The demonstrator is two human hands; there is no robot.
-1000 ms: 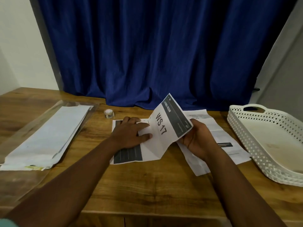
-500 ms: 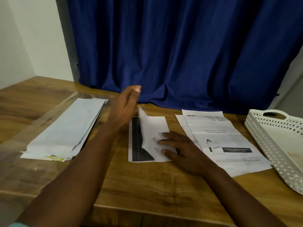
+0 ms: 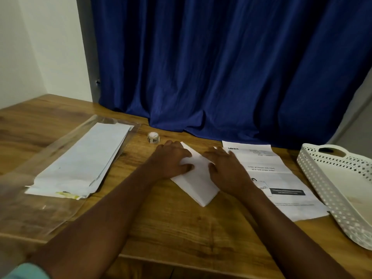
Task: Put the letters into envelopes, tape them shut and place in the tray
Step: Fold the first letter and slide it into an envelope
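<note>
Flat now, left hand (image 3: 173,160) and right hand (image 3: 227,172), palms down, grip open, on folded letter (image 3: 196,184).

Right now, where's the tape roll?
In the head view, the tape roll stands on the wooden table near the blue curtain, just beyond the left hand and right of the envelope stack.
</note>
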